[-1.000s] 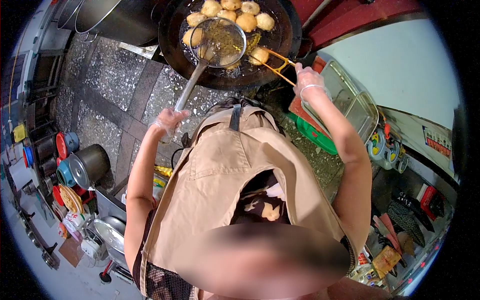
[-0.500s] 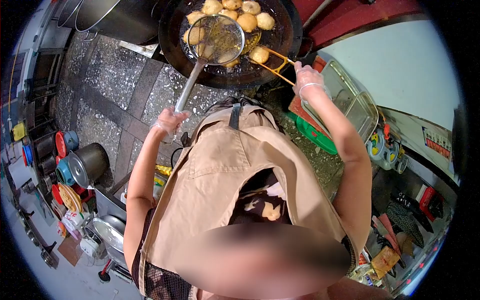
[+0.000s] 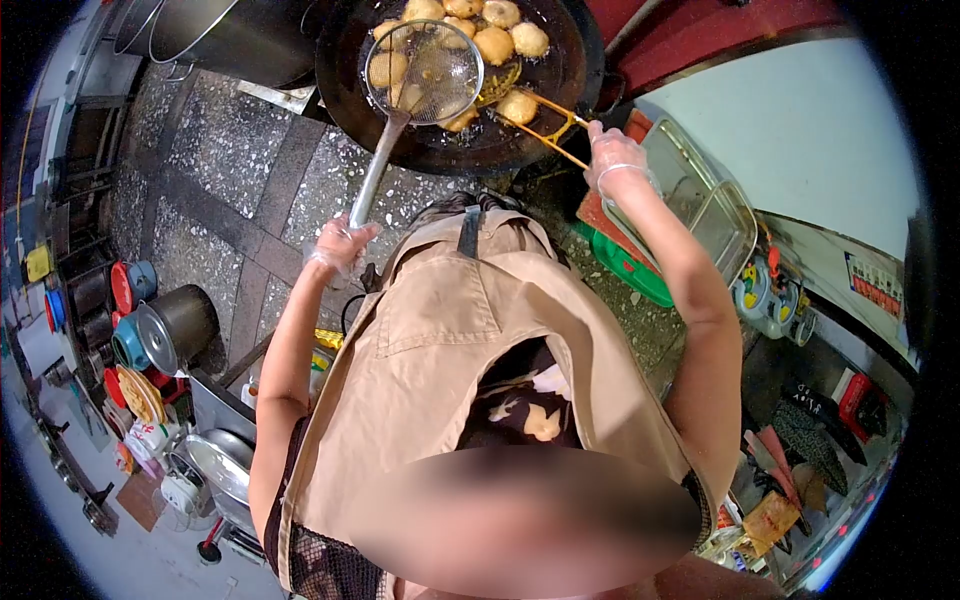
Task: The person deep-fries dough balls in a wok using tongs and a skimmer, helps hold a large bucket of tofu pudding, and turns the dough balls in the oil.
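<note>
While the person leans over a wide, dark, round metal wok [image 3: 345,88] at the top of the head view, both hands, in thin clear plastic gloves, are occupied. The left hand [image 3: 342,245] is curled round the grey metal handle of a round wire-mesh strainer [image 3: 424,72], whose bowl lies across the left half of the wok, with golden pieces showing through the mesh. The right hand [image 3: 618,160] is closed round slim orange-brown tongs [image 3: 553,106], and their two arms stand apart with one round, pale-golden fried ball [image 3: 518,106] between them, near the wok's right side. From overhead I cannot tell whether both tips press on that ball or merely flank it. More golden-brown round pieces [image 3: 493,45] sit in a loose cluster along the far part of the wok. Just beyond the right hand is a clear rectangular container [image 3: 738,215], and below it a bright green plastic tray [image 3: 640,278]. To do this well, I would squeeze only enough to steady the ball, since its crust probably dents or slips easily; bring the strainer's rim close and level so nothing drops from a height; move slowly, as hot oil could splash; and hold the wrists and forearms clear of the wok's edge.
</note>
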`<act>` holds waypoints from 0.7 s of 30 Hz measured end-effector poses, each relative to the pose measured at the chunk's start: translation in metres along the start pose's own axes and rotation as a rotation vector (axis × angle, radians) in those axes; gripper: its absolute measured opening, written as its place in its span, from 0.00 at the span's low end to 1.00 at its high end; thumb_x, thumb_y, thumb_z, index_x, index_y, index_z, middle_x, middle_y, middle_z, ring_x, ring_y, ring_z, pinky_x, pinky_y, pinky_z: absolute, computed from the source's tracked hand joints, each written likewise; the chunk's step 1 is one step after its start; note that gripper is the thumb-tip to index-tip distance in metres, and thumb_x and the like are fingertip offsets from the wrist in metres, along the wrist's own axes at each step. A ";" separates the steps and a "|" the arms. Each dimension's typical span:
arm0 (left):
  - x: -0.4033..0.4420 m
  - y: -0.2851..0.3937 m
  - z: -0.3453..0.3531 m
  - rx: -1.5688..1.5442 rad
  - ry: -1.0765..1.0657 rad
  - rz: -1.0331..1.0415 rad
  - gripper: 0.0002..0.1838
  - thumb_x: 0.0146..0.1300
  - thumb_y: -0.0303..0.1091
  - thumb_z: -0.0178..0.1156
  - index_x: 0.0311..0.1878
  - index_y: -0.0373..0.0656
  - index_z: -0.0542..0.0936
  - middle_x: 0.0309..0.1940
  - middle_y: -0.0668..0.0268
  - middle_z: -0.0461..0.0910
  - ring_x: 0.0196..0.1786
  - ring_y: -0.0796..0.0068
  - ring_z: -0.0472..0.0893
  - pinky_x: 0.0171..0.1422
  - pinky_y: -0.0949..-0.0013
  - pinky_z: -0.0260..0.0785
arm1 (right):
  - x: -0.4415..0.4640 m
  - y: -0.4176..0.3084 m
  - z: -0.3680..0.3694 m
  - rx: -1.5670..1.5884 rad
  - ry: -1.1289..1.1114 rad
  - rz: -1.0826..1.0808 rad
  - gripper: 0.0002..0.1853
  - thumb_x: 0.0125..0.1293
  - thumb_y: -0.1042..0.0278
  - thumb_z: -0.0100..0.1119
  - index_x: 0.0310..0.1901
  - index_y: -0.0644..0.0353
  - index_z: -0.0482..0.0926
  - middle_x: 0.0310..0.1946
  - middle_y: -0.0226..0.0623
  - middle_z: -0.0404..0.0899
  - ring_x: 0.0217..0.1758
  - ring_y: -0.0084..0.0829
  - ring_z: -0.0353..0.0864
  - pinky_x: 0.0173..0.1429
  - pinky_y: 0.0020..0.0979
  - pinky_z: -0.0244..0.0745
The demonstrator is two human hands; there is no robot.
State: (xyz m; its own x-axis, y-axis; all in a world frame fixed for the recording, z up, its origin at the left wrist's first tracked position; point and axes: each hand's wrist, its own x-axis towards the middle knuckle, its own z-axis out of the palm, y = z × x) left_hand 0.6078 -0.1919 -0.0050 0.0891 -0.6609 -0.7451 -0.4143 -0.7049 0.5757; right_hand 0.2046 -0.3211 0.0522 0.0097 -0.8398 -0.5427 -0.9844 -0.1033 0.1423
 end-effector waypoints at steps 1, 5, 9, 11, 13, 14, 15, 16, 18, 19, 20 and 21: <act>0.000 0.000 0.000 0.005 0.006 0.010 0.22 0.53 0.43 0.68 0.37 0.33 0.74 0.15 0.71 0.71 0.14 0.81 0.69 0.15 0.73 0.61 | 0.000 0.000 -0.001 0.002 -0.003 0.003 0.28 0.55 0.69 0.62 0.56 0.59 0.62 0.49 0.47 0.73 0.55 0.46 0.75 0.55 0.41 0.72; -0.002 0.000 0.001 -0.005 0.015 0.007 0.22 0.52 0.44 0.68 0.38 0.33 0.75 0.15 0.71 0.71 0.14 0.81 0.69 0.16 0.73 0.61 | -0.002 -0.001 -0.002 -0.004 0.000 0.002 0.28 0.54 0.69 0.62 0.56 0.59 0.62 0.50 0.47 0.73 0.55 0.46 0.75 0.55 0.40 0.72; 0.011 -0.012 0.000 0.082 0.045 0.016 0.22 0.51 0.44 0.69 0.38 0.34 0.75 0.15 0.71 0.71 0.16 0.82 0.70 0.18 0.73 0.62 | -0.001 -0.002 -0.003 -0.007 -0.022 0.012 0.28 0.54 0.69 0.62 0.56 0.58 0.62 0.50 0.47 0.72 0.55 0.46 0.75 0.55 0.40 0.72; 0.013 -0.015 0.001 0.091 0.043 0.037 0.22 0.51 0.44 0.69 0.37 0.35 0.75 0.15 0.71 0.71 0.16 0.82 0.70 0.18 0.73 0.62 | -0.001 -0.002 -0.003 -0.007 -0.032 0.016 0.28 0.55 0.69 0.62 0.56 0.58 0.62 0.50 0.47 0.72 0.55 0.46 0.74 0.55 0.40 0.72; 0.006 -0.010 0.002 -0.029 0.001 0.030 0.20 0.51 0.43 0.69 0.35 0.37 0.75 0.15 0.71 0.71 0.16 0.82 0.69 0.18 0.74 0.61 | -0.001 -0.002 -0.002 0.004 -0.018 0.016 0.29 0.56 0.69 0.60 0.59 0.57 0.61 0.51 0.47 0.72 0.56 0.46 0.73 0.56 0.41 0.71; 0.004 -0.007 0.003 -0.029 0.001 0.029 0.20 0.51 0.43 0.69 0.35 0.37 0.75 0.15 0.71 0.71 0.16 0.82 0.69 0.18 0.74 0.61 | -0.001 -0.002 -0.001 0.004 -0.019 0.016 0.29 0.56 0.69 0.60 0.59 0.57 0.61 0.51 0.47 0.72 0.56 0.46 0.73 0.56 0.41 0.71; 0.002 -0.005 0.003 -0.049 0.010 0.020 0.19 0.51 0.43 0.69 0.34 0.38 0.74 0.15 0.72 0.71 0.15 0.82 0.69 0.17 0.74 0.61 | 0.000 -0.002 -0.001 0.005 -0.027 0.021 0.30 0.56 0.68 0.60 0.60 0.57 0.60 0.52 0.47 0.72 0.57 0.46 0.73 0.57 0.42 0.70; 0.001 -0.004 0.005 -0.069 0.019 0.010 0.19 0.52 0.43 0.69 0.33 0.39 0.74 0.15 0.72 0.70 0.15 0.83 0.69 0.17 0.75 0.61 | 0.000 -0.002 -0.001 0.006 -0.035 0.025 0.30 0.56 0.68 0.59 0.61 0.56 0.60 0.52 0.47 0.71 0.57 0.46 0.72 0.57 0.42 0.70; -0.001 -0.002 0.009 -0.109 0.039 0.015 0.18 0.52 0.42 0.68 0.34 0.39 0.73 0.15 0.72 0.70 0.15 0.83 0.69 0.17 0.75 0.60 | -0.001 -0.003 -0.002 0.000 -0.047 0.027 0.31 0.56 0.68 0.59 0.62 0.56 0.59 0.52 0.47 0.71 0.58 0.46 0.72 0.57 0.42 0.70; -0.003 -0.002 0.011 -0.149 0.059 0.021 0.17 0.53 0.41 0.68 0.34 0.39 0.73 0.15 0.72 0.70 0.15 0.83 0.68 0.16 0.75 0.60 | -0.001 -0.003 -0.003 -0.005 -0.058 0.029 0.32 0.56 0.68 0.59 0.63 0.56 0.58 0.53 0.47 0.71 0.58 0.46 0.72 0.58 0.42 0.70; -0.003 -0.003 0.013 -0.149 0.059 0.021 0.17 0.53 0.41 0.68 0.34 0.39 0.73 0.15 0.72 0.70 0.15 0.83 0.68 0.16 0.75 0.60 | -0.001 -0.003 -0.003 -0.005 -0.058 0.029 0.32 0.56 0.68 0.59 0.63 0.56 0.58 0.53 0.47 0.71 0.58 0.46 0.72 0.58 0.42 0.70; -0.002 -0.007 0.016 -0.174 0.072 0.048 0.16 0.54 0.40 0.67 0.34 0.40 0.73 0.15 0.72 0.70 0.14 0.83 0.68 0.16 0.75 0.60 | -0.001 -0.003 -0.002 -0.001 -0.053 0.028 0.32 0.56 0.68 0.59 0.62 0.57 0.59 0.52 0.47 0.71 0.57 0.46 0.72 0.57 0.42 0.70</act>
State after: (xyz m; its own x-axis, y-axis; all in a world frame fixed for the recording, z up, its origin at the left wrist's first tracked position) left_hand 0.5959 -0.1817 -0.0125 0.1404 -0.7074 -0.6927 -0.2577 -0.7017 0.6643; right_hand 0.2082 -0.3213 0.0543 -0.0269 -0.8131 -0.5815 -0.9840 -0.0809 0.1585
